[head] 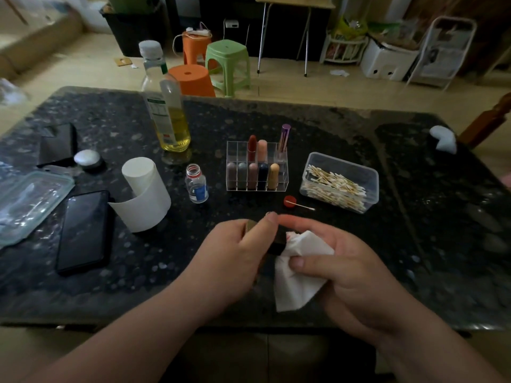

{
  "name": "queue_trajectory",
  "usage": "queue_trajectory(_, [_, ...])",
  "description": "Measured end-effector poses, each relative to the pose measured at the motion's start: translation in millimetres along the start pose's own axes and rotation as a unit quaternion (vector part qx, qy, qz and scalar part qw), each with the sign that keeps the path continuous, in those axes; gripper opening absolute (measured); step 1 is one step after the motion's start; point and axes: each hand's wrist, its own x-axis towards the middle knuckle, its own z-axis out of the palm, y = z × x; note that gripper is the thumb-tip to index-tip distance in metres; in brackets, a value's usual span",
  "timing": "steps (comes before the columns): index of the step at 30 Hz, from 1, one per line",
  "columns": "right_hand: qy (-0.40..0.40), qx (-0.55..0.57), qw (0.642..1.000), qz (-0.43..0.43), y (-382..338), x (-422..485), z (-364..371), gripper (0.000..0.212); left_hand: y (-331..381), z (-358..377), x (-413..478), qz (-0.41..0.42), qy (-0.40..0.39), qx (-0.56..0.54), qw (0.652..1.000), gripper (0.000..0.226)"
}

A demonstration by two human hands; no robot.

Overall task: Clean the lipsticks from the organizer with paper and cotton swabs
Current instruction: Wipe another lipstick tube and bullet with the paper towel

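Lipstick (276,241) gripped in closed left hand (235,250) near table (414,244) edge, long axis left-right, tip pointing right. Tip wrapped in paper (298,275) pinched by closed right hand (345,272). Organizer (257,168) farther back.

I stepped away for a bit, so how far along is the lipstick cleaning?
In hand: the left hand holds a dark lipstick while the right hand presses a folded paper, already stained red, against it. One used cotton swab lies by the red cap. Left: eight lipsticks stand in the organizer; I cannot tell whether any are already cleaned.
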Motion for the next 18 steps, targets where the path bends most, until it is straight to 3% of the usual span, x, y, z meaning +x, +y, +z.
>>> queue_trajectory(3, [-0.079, 0.108, 0.989, 0.065, -3.2, -1.8, -1.9, 0.055, -4.3, -9.7, -1.1, 0.125, -0.003, 0.160, 0.979, 0.065])
queue_trajectory(5, [-0.102, 0.137, 0.983, 0.064, -5.1, -3.4, -1.5, 0.054, -3.6, -14.6, -1.6, 0.176, -0.009, 0.195, 0.965, 0.057])
queue_trajectory(10, [-0.049, 0.145, 0.988, 0.025, -11.7, -5.0, -2.6, 0.056, -2.9, -20.0, 3.0, 0.226, -0.024, 0.271, 0.935, 0.038])
queue_trajectory(12, [-0.022, 0.076, 0.997, -0.004, -11.4, -3.2, -5.7, 0.061, -4.9, -20.8, 5.3, 0.211, -0.041, 0.283, 0.935, 0.035])
queue_trajectory(15, [0.025, -0.113, 0.990, -0.077, -8.8, -0.7, -6.6, 0.061, -6.4, -17.8, 7.0, 0.146, -0.081, 0.255, 0.953, 0.025])
queue_trajectory(17, [0.038, -0.209, 0.970, -0.117, -7.8, -1.0, -5.6, 0.060, -4.2, -13.6, 4.7, 0.033, -0.122, 0.124, 0.984, 0.025])
queue_trajectory(18, [0.036, -0.235, 0.962, -0.137, -7.1, -2.1, -4.4, 0.060, -3.3, -12.7, 4.3, -0.028, -0.145, 0.047, 0.988, 0.037])
